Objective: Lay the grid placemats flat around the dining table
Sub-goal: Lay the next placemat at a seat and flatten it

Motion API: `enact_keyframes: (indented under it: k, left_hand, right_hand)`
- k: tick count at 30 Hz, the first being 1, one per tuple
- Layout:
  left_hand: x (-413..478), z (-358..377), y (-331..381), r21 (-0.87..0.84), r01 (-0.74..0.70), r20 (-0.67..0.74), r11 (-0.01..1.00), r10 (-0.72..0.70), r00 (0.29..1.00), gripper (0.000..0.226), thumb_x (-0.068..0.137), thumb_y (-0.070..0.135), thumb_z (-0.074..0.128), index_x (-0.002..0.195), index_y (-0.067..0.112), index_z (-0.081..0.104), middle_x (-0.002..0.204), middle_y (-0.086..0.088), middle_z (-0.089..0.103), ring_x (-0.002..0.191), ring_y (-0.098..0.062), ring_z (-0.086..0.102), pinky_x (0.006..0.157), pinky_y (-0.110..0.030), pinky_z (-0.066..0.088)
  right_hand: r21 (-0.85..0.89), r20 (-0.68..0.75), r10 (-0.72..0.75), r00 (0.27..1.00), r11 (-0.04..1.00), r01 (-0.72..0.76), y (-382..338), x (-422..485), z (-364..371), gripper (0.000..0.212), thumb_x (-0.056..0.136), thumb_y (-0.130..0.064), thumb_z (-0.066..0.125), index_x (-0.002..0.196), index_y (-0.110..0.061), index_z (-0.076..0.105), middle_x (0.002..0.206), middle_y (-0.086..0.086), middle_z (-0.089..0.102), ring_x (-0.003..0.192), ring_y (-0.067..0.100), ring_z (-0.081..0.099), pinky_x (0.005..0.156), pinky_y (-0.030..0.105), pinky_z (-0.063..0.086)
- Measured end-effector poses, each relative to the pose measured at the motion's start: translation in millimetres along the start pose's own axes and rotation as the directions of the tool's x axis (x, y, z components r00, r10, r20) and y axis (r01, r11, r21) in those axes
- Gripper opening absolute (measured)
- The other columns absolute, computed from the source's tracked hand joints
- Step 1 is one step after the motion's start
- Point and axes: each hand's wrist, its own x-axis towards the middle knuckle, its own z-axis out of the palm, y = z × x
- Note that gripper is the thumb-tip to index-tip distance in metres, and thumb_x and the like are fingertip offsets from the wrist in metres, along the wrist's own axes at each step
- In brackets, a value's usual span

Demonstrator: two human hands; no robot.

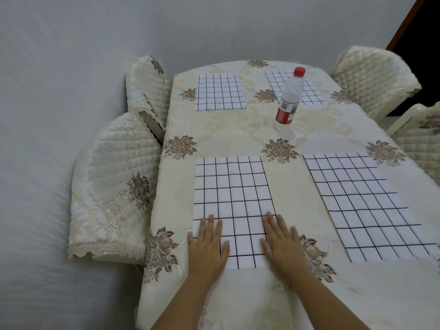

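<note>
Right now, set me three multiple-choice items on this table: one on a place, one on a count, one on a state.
1. Where does the bottle stand?
A. on the floor
B. on the tablecloth, by the far right placemat
C. on a plate

2. How many placemats lie on the tablecloth?
A. two
B. six
C. four

3. How do the left grip and right grip lie?
A. fingers straight, flat on the near left placemat
B. curled round the bottle
C. raised in the air

1 B: its base sits on cloth just before that mat.
2 C: far left placemat, far right, near left, near right placemat.
3 A: both rest on its near end.
</note>
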Motion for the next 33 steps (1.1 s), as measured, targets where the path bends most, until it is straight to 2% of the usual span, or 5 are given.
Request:
enact_keyframes:
  k: [3, 8, 16, 24, 33]
  left_hand:
    - [8, -3, -19, 0.022, 0.065, -0.005, 0.998, -0.065, 0.998, 0.058, 0.085, 0.045, 0.031, 0.135, 0.018, 0.043, 0.141, -0.007, 0.046, 0.129, -0.025, 0.042, 0.088, -0.058, 0.044]
    - [15, -9, -22, -0.062, 0.028, -0.073, 0.998, -0.033, 0.997, 0.064, 0.087, 0.045, 0.021, 0.143, 0.013, 0.024, 0.153, -0.011, 0.012, 0.143, -0.024, 0.003, 0.107, -0.053, 0.011]
    - [58, -17, 35, -0.087, -0.125, 0.065, 0.988, 0.131, 0.989, 0.05, 0.083, 0.03, 0.034, 0.13, 0.017, 0.046, 0.136, 0.004, 0.049, 0.123, -0.015, 0.051, 0.089, -0.041, 0.052]
    - [89, -15, -33, -0.013, 0.109, -0.031, 0.994, -0.109, 0.994, 0.066, 0.084, 0.045, 0.004, 0.144, 0.019, 0.008, 0.152, 0.002, 0.001, 0.141, -0.018, 0.001, 0.11, -0.056, 0.015]
    - [131, -38, 0, -0.101, 0.009, -0.069, 0.995, -0.016, 0.998, 0.064, 0.077, 0.019, 0.024, 0.135, 0.001, 0.042, 0.148, -0.015, 0.032, 0.139, -0.027, 0.022, 0.108, -0.053, 0.019]
  right_hand:
    - [0.003, 0.031, 0.047, 0.998, 0.999, -0.047, 18, 5, -13, 0.078, 0.082, -0.061, -0.021, 0.146, -0.024, 0.001, 0.152, -0.007, -0.006, 0.143, 0.013, -0.008, 0.11, 0.042, 0.004]
    - [0.147, -0.117, 0.131, 0.984, 0.983, -0.113, 9, 15, -18, 0.046, 0.087, -0.023, 0.033, 0.118, -0.002, 0.06, 0.125, 0.013, 0.06, 0.116, 0.033, 0.055, 0.085, 0.059, 0.043]
    - [0.069, -0.034, -0.16, 0.987, 0.984, 0.162, -50, 62, -5, 0.056, 0.084, -0.033, 0.036, 0.137, -0.015, 0.036, 0.141, -0.003, 0.043, 0.14, 0.014, 0.019, 0.105, 0.043, 0.036]
    - [0.107, 0.045, 0.1, 0.994, 0.989, -0.105, 9, 87, -14, 0.07, 0.079, -0.052, -0.006, 0.144, -0.024, -0.005, 0.15, -0.012, -0.013, 0.139, 0.01, -0.017, 0.114, 0.041, -0.003]
    - [0.233, -0.047, 0.205, 0.978, 0.954, -0.188, -18, 144, -32, 0.067, 0.08, -0.032, 0.021, 0.135, -0.002, 0.043, 0.144, 0.016, 0.04, 0.133, 0.035, 0.037, 0.103, 0.059, 0.029]
